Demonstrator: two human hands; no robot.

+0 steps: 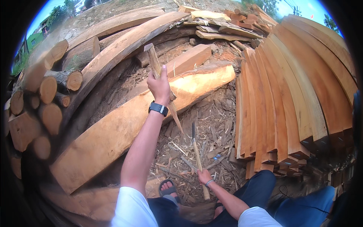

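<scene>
My left hand [159, 87], with a dark watch on its wrist, is wrapped round a rough piece of split wood [152, 59]. The wood slants down and tapers to a thin point above the ground litter. Lower and to the right, my right hand [204, 177] grips a tool with a long, pale wooden handle [197, 154]. A narrow dark metal head [193, 130] sits at its far end; edge-on like this, I cannot tell its exact kind. Behind my left hand lies a thick squared timber [124, 126], set diagonally with a bright sawn face.
Cut logs [48, 89] are piled at the left, beside a long curved slab [124, 43]. Sawn planks [280, 87] stack high on the right. Bark and chips [211, 140] litter the ground around my sandalled foot [168, 190]. Blue-jeaned legs [306, 206] show at lower right.
</scene>
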